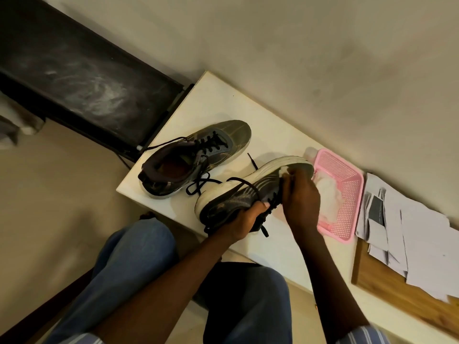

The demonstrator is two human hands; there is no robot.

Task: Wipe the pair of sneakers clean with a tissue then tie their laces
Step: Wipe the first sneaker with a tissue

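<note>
The left hand (244,220) grips the grey mesh sneaker with a white sole (238,194) at its collar, tilting it on its side above the white table (213,100). The right hand (301,194) pinches a white tissue (284,171) against the toe area. The second grey sneaker (196,157) stands upright just beside it, black laces (198,186) loose. A pink plastic basket (347,184) holding white tissue sits behind the right hand.
</note>
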